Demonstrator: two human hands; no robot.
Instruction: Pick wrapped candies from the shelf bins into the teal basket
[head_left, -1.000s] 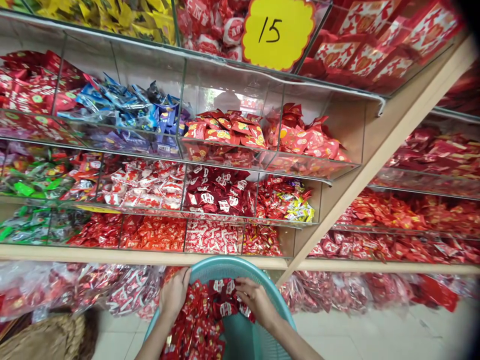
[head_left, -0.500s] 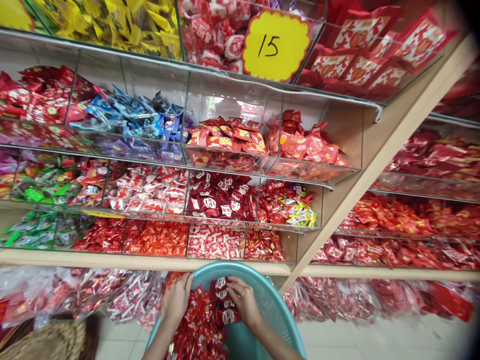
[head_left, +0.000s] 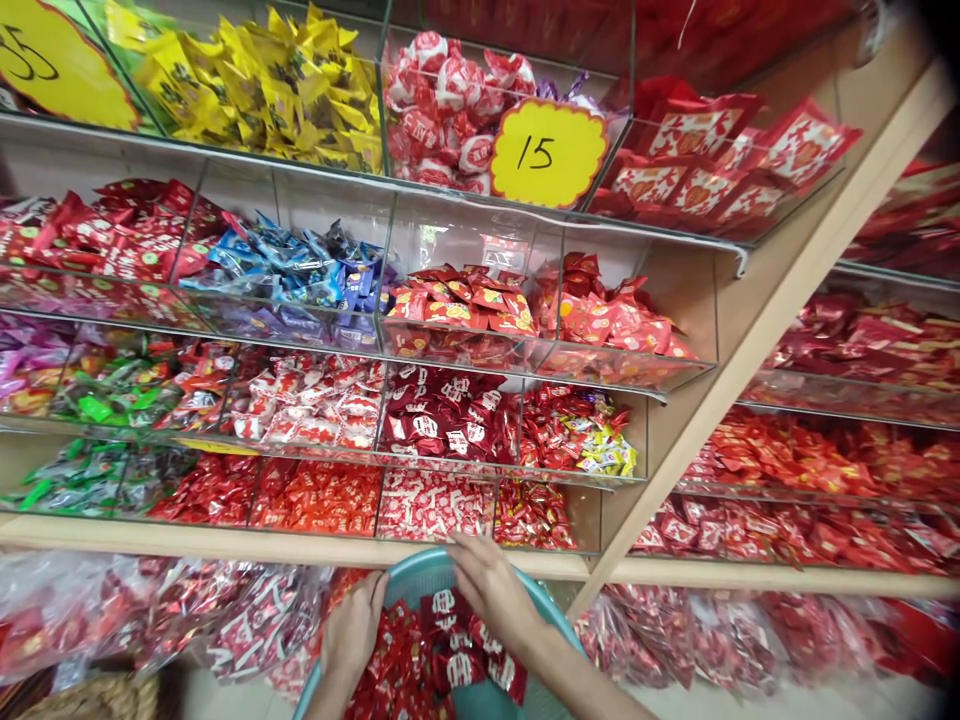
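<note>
A teal plastic basket (head_left: 411, 572) sits at the bottom centre, filled with red wrapped candies (head_left: 409, 660). My left hand (head_left: 351, 630) rests on the candies at the basket's left side, fingers curled down among them. My right hand (head_left: 491, 585) is raised above the basket's far rim, fingers stretched toward the shelf; whether it carries any candy I cannot make out. Dark red candies with white labels (head_left: 457, 655) lie under it. Straight ahead is a clear bin of the same dark red candies (head_left: 446, 420).
Clear acrylic bins in tiers hold yellow (head_left: 262, 90), blue (head_left: 300, 270), green (head_left: 105, 385) and many red candies. A yellow price tag marked 15 (head_left: 547, 152) hangs above. A wooden shelf edge (head_left: 225, 540) runs just beyond the basket; bagged candies (head_left: 187, 610) lie below it.
My right hand has lifted out of the candy pile and moved up toward the shelf. The view has tilted upward, showing more of the top bins. My left hand stays on the candies.
</note>
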